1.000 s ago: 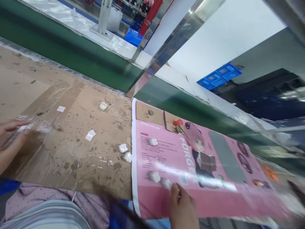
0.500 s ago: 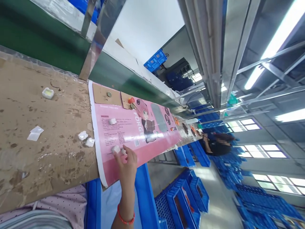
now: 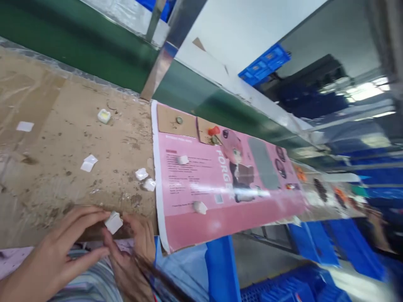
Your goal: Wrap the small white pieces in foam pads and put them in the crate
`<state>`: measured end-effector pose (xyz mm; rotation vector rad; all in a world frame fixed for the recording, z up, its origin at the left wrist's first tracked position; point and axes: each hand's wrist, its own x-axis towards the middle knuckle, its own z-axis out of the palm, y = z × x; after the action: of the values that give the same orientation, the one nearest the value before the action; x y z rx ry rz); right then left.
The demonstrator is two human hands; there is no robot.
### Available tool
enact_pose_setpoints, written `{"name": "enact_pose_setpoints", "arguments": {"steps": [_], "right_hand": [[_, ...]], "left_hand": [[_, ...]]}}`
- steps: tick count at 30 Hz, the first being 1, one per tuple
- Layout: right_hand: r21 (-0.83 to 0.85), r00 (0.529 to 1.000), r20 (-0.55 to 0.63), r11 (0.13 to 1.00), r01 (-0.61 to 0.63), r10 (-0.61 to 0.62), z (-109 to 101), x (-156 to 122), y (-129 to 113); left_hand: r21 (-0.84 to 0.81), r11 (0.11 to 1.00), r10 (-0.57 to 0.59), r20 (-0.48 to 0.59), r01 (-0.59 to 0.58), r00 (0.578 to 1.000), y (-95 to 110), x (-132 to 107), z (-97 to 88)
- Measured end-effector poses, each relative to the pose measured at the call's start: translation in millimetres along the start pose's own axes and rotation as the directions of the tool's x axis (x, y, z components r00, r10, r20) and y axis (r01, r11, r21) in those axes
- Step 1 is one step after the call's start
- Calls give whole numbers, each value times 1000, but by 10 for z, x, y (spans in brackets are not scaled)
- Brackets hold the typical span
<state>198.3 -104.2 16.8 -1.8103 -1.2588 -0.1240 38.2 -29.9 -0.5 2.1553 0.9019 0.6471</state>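
Note:
A small white block (image 3: 113,222), glossy with angular sides, is held at the front edge of the cardboard worktop. My right hand (image 3: 134,251) pinches it between thumb and fingers. The fingertips of my left hand (image 3: 53,251) touch the block's left side; its thumb is stretched out apart from the fingers. To the right, another white piece (image 3: 200,206) lies on the pink printed sheet, with a further white piece (image 3: 183,160) farther back. Two crumpled white pieces, including this one (image 3: 142,174), rest beside the sheet's left edge. What the block is made of I cannot tell.
The stained cardboard surface (image 3: 78,163) also carries a thin white scrap (image 3: 89,163) and a white piece with a yellow middle (image 3: 103,116). Small red and dark parts sit on cardboard flaps (image 3: 176,128). A blue crate (image 3: 222,264) stands below. Another person is blurred at far right.
My right hand has moved left from the pink sheet to the front edge, taking one white block with it. My left hand has come into view. The camera has turned left.

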Motion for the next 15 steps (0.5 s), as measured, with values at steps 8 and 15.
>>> {"name": "enact_pose_setpoints", "arguments": {"steps": [8,15], "right_hand": [[20,991,128,999,-28,25,288,-240,-110],[183,971,233,983,3,-46,176,-299,51]], "left_hand": [[15,1000,-26,-7,26,1000,-21,-14,1],[7,1000,10,-30,-10,999,12,0,-38]]}}
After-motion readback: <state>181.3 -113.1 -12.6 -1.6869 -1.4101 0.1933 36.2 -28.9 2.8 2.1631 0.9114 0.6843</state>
